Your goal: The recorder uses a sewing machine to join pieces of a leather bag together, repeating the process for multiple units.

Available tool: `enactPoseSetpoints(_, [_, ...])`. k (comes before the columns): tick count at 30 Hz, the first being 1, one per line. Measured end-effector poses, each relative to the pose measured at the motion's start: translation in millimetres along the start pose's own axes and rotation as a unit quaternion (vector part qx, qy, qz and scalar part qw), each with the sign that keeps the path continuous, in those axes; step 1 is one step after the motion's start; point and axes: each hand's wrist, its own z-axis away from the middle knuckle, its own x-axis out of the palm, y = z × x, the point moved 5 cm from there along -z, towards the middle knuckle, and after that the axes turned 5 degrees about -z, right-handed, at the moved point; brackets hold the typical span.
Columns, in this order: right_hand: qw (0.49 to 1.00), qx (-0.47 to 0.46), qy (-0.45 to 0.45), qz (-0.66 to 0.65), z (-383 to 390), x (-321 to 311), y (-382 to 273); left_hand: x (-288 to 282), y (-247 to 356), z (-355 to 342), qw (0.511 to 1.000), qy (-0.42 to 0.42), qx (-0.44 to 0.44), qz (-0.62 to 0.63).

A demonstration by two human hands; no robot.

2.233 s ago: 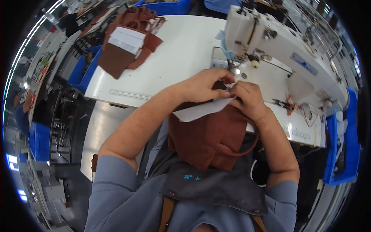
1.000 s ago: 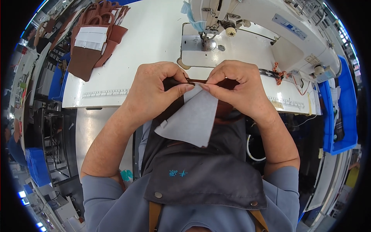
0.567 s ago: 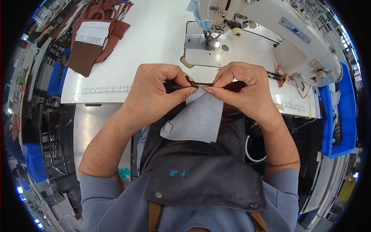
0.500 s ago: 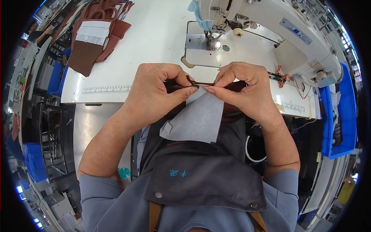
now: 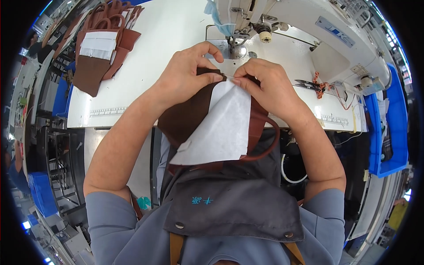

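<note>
A dark brown bag piece [image 5: 187, 112], with a loose white sheet [image 5: 225, 128] on its front, hangs between my hands above the table's near edge and my apron. My left hand [image 5: 187, 73] pinches its upper edge under the thumb, with the index finger lifted and curved away. Close beside it, my right hand [image 5: 265, 84] grips the top corner of the white sheet and the brown edge between thumb and fingers. A reddish-brown handle [image 5: 276, 137] loops out below my right hand. The sewing machine's needle area [image 5: 236, 51] lies just beyond my fingers.
Similar brown bag pieces [image 5: 95, 68] are piled at the table's far left. The sewing machine [image 5: 338, 39] fills the far right. Black thread snips [image 5: 307, 84] lie right of my right hand, by orange cord. A blue bin [image 5: 375, 154] hangs at the right edge.
Both hands have moved away from me toward the machine with the bag piece. It has turned, so more brown and the handle show. My left index finger has lifted off.
</note>
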Motion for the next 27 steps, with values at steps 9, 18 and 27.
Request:
enactPoseSetpoints(9, [0.995,0.068,-0.051,0.047,-22.7,1.8,69.6,31.1,-38.8,-53.8,0.991,0.071,-0.017,-0.114])
enactPoseSetpoints(18, [0.991,0.005,-0.086,0.098,-25.7,1.5,79.5,25.9,-60.7,-73.9,0.995,0.057,-0.013,-0.081])
enactPoseSetpoints(27, [0.993,0.024,-0.061,0.098,-29.1,1.5,91.6,21.8,-61.6,-82.1,0.988,0.086,-0.066,-0.112])
